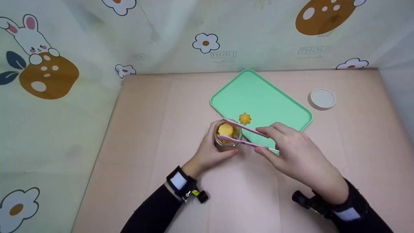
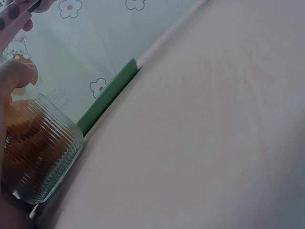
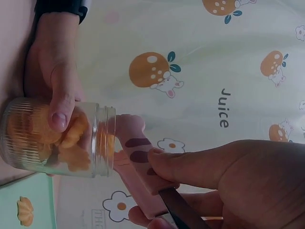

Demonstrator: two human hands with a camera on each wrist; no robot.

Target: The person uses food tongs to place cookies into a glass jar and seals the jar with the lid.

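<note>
My left hand [image 1: 207, 150] grips a ribbed clear glass jar [image 3: 101, 143] at the tray's near edge. Several golden biscuits [image 3: 74, 133] lie inside, seen through the glass in the right wrist view. With fingers and thumb, my right hand [image 1: 299, 153] holds pink tongs [image 1: 246, 128] that have dark spots like paw pads. Their tips are at the jar's mouth, one on each side of a round yellow biscuit [image 1: 225, 129]. Whether both tips touch that biscuit I cannot tell. One flower-shaped biscuit [image 1: 245, 118] rests on the green tray [image 1: 258, 92], just beyond the tongs.
A round white lid [image 1: 322, 99] lies to the right of the tray on the pale pink tabletop [image 1: 155, 129]. A patterned sheet [image 1: 168, 35] with rabbits and flowers hangs behind the table and along its left side.
</note>
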